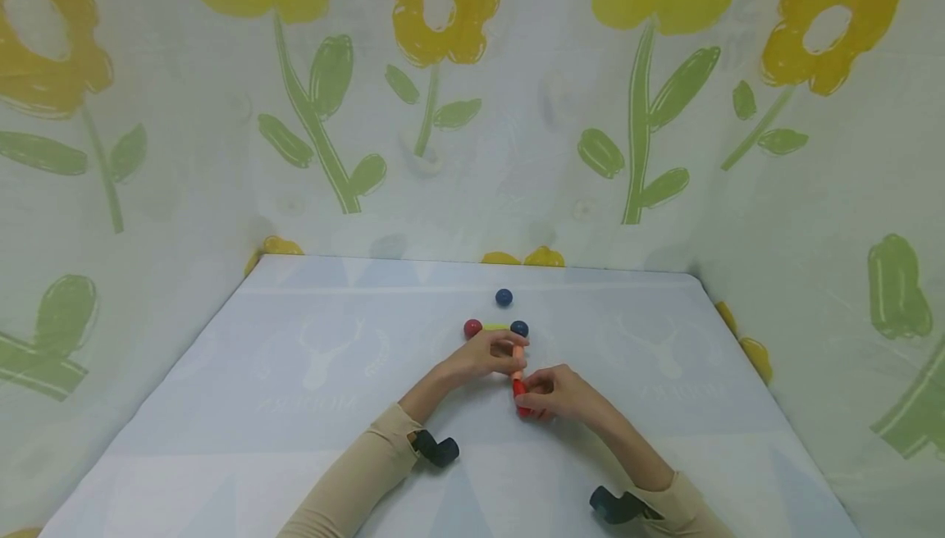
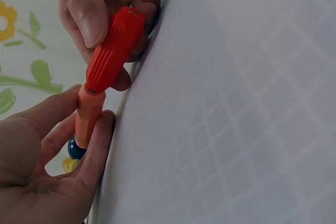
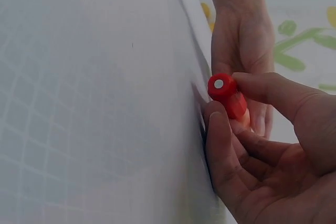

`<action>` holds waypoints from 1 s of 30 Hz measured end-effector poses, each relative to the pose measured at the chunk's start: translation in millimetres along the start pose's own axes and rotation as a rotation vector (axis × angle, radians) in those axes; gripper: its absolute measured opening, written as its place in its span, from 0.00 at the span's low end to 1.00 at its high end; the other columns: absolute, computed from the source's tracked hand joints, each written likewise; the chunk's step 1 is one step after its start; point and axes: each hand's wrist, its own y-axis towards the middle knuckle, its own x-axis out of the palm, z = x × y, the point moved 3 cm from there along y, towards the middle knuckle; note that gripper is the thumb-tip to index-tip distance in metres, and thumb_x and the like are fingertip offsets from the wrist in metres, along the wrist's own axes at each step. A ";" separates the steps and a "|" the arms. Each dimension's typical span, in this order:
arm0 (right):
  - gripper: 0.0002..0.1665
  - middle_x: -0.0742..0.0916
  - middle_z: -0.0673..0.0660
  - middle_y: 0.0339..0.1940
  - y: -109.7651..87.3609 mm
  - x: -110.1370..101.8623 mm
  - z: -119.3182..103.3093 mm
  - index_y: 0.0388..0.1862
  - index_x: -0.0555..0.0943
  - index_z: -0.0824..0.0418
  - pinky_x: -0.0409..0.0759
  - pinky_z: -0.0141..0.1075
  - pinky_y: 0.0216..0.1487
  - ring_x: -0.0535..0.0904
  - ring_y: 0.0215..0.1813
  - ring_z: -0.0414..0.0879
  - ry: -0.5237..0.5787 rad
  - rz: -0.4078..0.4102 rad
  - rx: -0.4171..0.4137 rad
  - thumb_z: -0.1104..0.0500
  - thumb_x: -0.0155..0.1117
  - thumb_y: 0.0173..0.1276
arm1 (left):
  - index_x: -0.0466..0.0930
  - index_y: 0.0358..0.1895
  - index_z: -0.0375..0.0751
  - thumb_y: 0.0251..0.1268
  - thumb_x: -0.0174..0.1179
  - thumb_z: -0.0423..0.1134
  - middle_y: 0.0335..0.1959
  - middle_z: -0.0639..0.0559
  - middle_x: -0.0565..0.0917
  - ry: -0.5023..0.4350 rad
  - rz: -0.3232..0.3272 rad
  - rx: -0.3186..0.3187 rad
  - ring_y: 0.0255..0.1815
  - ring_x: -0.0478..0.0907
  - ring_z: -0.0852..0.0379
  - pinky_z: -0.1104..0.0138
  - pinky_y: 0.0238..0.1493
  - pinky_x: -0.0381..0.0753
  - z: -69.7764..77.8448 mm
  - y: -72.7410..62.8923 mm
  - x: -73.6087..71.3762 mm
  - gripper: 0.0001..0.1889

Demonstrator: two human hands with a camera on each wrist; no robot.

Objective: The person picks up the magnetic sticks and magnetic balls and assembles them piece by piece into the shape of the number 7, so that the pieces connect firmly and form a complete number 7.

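Note:
My left hand (image 1: 490, 355) pinches an orange magnetic rod (image 2: 88, 121) between thumb and fingers. My right hand (image 1: 561, 393) holds a red magnetic rod (image 2: 116, 48) with ridged sides; its end, with a pale round disc, faces the right wrist view. The red rod (image 1: 521, 397) meets the near end of the orange rod at a slight angle. At the orange rod's far end is a dark blue ball (image 1: 519, 329). A yellow-green rod (image 1: 495, 327) runs left from that ball to a dark red ball (image 1: 472, 328). Fingers hide parts of both held rods.
Another dark blue ball (image 1: 504, 298) lies apart, farther back on the pale table (image 1: 369, 431). A flower-printed cloth (image 1: 509, 193) hangs behind the table's back edge and along both sides. Dark wrist-worn devices sit by both sleeves.

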 end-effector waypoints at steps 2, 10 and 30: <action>0.21 0.87 0.52 0.29 -0.4 0.3 -0.5 0.48 0.84 0.64 0.83 0.35 0.33 0.80 0.28 0.43 0.009 0.000 -0.003 0.50 0.71 0.63 | 0.80 0.58 0.43 0.63 0.67 0.40 0.53 0.47 0.82 -0.004 0.002 0.000 0.49 0.81 0.55 0.63 0.51 0.84 0.0 0.0 0.1 0.20; 0.23 0.88 0.54 0.30 0.4 0.8 -0.2 0.48 0.84 0.66 0.83 0.35 0.32 0.82 0.28 0.43 0.038 -0.008 0.014 0.49 0.70 0.64 | 0.80 0.58 0.43 0.63 0.66 0.39 0.54 0.47 0.82 -0.004 0.006 -0.004 0.50 0.81 0.55 0.62 0.51 0.84 0.0 0.0 0.2 0.20; 0.27 0.88 0.54 0.32 1.4 0.7 2.0 0.51 0.84 0.65 0.83 0.35 0.32 0.82 0.28 0.43 0.071 -0.003 0.032 0.44 0.68 0.65 | 0.80 0.58 0.44 0.64 0.66 0.39 0.52 0.47 0.82 0.008 0.012 -0.014 0.50 0.81 0.54 0.61 0.53 0.83 1.6 -0.9 0.5 0.19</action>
